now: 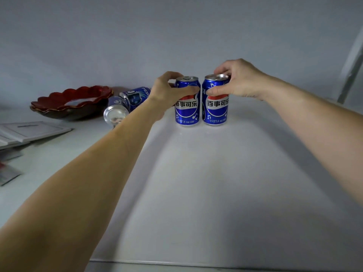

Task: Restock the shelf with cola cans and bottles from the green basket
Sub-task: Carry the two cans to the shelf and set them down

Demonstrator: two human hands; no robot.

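We see both hands reaching far back onto the white shelf [216, 183], each with its grip wrapped round the upper part of a blue cola can. The left hand [167, 89] holds the left can [187, 107], thumb curled across the front of it just below the rim and the fingers gone round the far side. The right hand [237, 81] holds the right can [216, 107] the same way, thumb pressed on the front and the fingers arched over the silver top. Both cans stand upright on the shelf, labels turned toward us, just beside each other with a thin gap between them; we cannot tell whether they touch. Both bare forearms stretch in from the near edge, the left one crossing from the near left corner, the right one from the right side. Behind the left wrist, to the left of the held cans, two more blue cans lie on their sides: a nearer toppled can [115, 112] shows its silver end to us, and a farther toppled can [135, 96] rests just behind it, partly hidden by the wrist. Farther left sits a dark red scalloped bowl [70, 103]. At the left edge, nearer to us, lies a flat stack of white papers [29, 132], blurred. A grey wall [176, 36] closes off the far side of the shelf.
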